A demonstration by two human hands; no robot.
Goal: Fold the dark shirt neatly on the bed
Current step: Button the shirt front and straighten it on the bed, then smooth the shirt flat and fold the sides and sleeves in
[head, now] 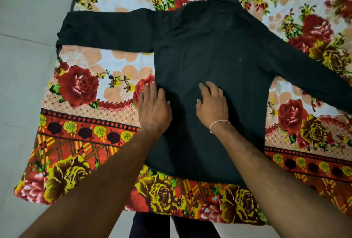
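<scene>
The dark shirt (215, 51) lies spread out flat, back up, on the flowered bed cover (80, 89), collar at the far end and both long sleeves stretched out to the left and right. My left hand (153, 107) rests palm down on the shirt's left side edge, fingers apart. Near the middle of the shirt's body, my right hand (213, 104) presses flat with spread fingers and a thin thread band on the wrist. Neither hand grips cloth.
The left sleeve's cuff (62, 31) reaches the bed's left edge, beside a pale tiled floor (22, 66). The right sleeve (312, 77) runs off toward the right edge of view. My dark trouser legs (152, 226) stand at the bed's near edge.
</scene>
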